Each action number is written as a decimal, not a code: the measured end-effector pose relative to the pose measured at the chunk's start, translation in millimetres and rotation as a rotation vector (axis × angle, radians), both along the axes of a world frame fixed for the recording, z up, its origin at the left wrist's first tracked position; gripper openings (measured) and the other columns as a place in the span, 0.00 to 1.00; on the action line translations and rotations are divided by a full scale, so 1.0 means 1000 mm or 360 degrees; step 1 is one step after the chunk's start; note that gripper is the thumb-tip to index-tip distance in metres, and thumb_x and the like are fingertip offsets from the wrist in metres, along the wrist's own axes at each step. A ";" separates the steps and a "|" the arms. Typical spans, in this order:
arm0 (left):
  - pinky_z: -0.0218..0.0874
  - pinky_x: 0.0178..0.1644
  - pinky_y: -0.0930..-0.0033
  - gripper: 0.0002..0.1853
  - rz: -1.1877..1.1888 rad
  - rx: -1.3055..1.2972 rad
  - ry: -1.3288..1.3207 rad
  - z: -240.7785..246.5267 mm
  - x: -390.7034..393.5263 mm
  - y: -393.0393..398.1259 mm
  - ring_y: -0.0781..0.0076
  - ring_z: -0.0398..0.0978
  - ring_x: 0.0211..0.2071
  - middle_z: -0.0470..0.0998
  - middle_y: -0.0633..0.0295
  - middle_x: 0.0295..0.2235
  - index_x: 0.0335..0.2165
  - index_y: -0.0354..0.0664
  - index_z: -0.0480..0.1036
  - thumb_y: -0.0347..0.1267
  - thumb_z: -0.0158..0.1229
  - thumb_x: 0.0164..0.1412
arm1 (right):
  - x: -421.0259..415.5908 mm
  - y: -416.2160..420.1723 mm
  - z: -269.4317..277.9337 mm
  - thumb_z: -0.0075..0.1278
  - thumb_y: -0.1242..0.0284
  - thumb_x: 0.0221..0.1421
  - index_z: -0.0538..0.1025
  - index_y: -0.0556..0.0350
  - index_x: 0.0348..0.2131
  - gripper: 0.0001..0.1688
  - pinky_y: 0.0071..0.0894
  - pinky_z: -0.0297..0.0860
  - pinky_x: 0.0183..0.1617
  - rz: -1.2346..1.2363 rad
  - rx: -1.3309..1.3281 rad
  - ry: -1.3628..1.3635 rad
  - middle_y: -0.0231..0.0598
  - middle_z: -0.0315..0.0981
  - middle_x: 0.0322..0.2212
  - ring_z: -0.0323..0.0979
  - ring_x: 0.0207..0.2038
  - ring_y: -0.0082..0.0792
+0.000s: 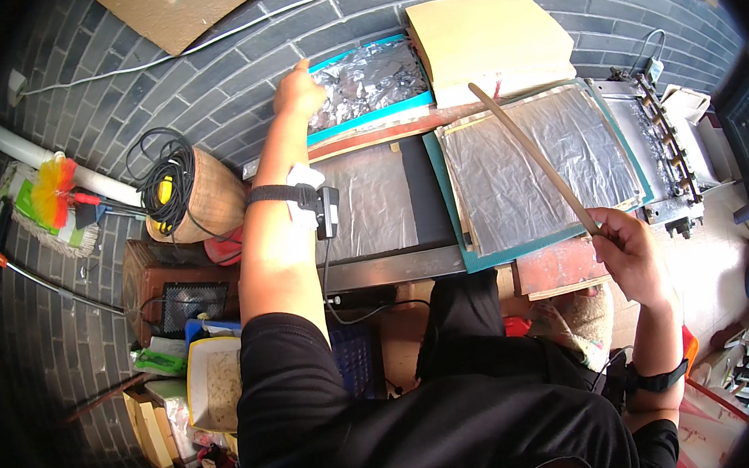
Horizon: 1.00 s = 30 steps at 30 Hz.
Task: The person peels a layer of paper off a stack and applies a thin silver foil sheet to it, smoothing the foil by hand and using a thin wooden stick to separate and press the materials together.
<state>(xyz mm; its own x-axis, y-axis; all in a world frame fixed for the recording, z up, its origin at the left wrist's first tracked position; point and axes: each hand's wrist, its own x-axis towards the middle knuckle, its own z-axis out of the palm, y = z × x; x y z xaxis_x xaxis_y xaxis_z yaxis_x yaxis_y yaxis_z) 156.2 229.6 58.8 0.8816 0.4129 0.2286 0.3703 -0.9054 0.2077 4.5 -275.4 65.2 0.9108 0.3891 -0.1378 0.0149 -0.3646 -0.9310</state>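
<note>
My left hand (299, 93) reaches to the left end of a blue-rimmed tray (374, 110) that holds crumpled silvery foil (372, 76); its fingertips are partly hidden, so a grip cannot be told. In my right hand (630, 253) is a long thin flat wooden stick (533, 149), slanting up and left over a stack of wrinkled silvery sheets (528, 169). That stack lies on a green corrugated board (451, 208). Another wrinkled translucent sheet (372, 201) lies on the dark work surface (429, 196), beside my left forearm.
A thick stack of yellowish paper (491, 43) stands against the brick wall. A metal frame with a row of fittings (667, 138) is at the right. A basket with coiled black cable (207, 201) stands left of the table, above a yellow-rimmed basin (218, 385).
</note>
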 end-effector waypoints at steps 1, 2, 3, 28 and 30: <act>0.66 0.46 0.62 0.31 -0.0228 -0.0141 -0.0015 -0.007 0.007 0.002 0.57 0.75 0.44 0.76 0.53 0.44 0.52 0.43 0.67 0.29 0.58 0.45 | 0.002 -0.001 -0.004 0.45 0.85 0.53 0.71 0.67 0.45 0.17 0.18 0.62 0.25 0.0020 -0.0014 -0.0047 0.30 0.67 0.21 0.63 0.22 0.16; 0.66 0.45 0.63 0.31 -0.0457 -0.0281 -0.0032 -0.013 0.013 0.004 0.57 0.75 0.43 0.76 0.53 0.44 0.52 0.43 0.67 0.29 0.59 0.45 | 0.004 -0.001 -0.005 0.45 0.85 0.52 0.71 0.67 0.44 0.17 0.18 0.61 0.25 0.0039 -0.0027 -0.0095 0.30 0.67 0.21 0.64 0.22 0.16; 0.67 0.44 0.66 0.29 -0.0604 -0.0321 0.0093 -0.015 0.018 -0.015 0.60 0.76 0.41 0.75 0.57 0.45 0.49 0.41 0.70 0.28 0.61 0.44 | 0.003 -0.002 -0.007 0.45 0.85 0.52 0.71 0.66 0.44 0.17 0.18 0.61 0.25 0.0019 -0.0056 -0.0096 0.30 0.67 0.21 0.64 0.22 0.16; 0.65 0.48 0.59 0.41 -0.0360 -0.0121 -0.0008 -0.016 0.039 -0.039 0.53 0.74 0.45 0.76 0.51 0.42 0.57 0.41 0.58 0.32 0.64 0.43 | 0.006 0.000 0.001 0.45 0.86 0.52 0.70 0.68 0.45 0.18 0.17 0.61 0.27 -0.0031 -0.0007 0.0074 0.29 0.69 0.23 0.62 0.24 0.16; 0.65 0.48 0.60 0.44 -0.0520 -0.0172 0.0101 -0.022 0.039 -0.048 0.55 0.74 0.44 0.77 0.54 0.40 0.58 0.42 0.58 0.33 0.67 0.41 | 0.007 0.002 0.002 0.45 0.86 0.52 0.70 0.68 0.45 0.18 0.17 0.61 0.27 -0.0024 -0.0019 0.0080 0.29 0.69 0.22 0.62 0.24 0.16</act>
